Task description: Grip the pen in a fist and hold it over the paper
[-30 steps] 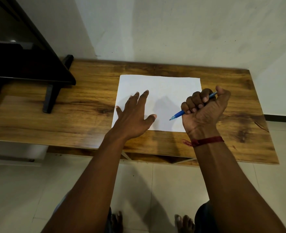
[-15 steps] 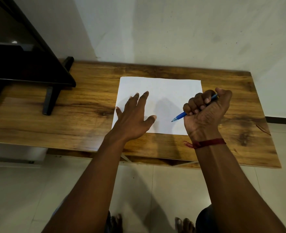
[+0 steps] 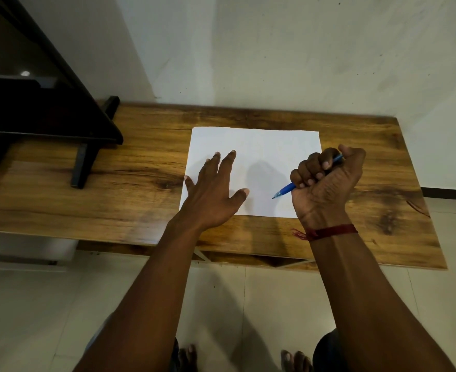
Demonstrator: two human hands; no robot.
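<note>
A person's right hand (image 3: 329, 183) grips a blue pen (image 3: 286, 189) in a closed fist, tip angled down over the near right part of a white sheet of paper (image 3: 256, 146). The left hand (image 3: 213, 196) lies flat, fingers spread, on the sheet's near left corner. The paper rests on a wooden table (image 3: 141, 189) beside a black stand (image 3: 84, 157).

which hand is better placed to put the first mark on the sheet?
Right. The right hand already grips the blue pen, tip over the blank paper. The left hand lies flat on the sheet's near-left corner.
</note>
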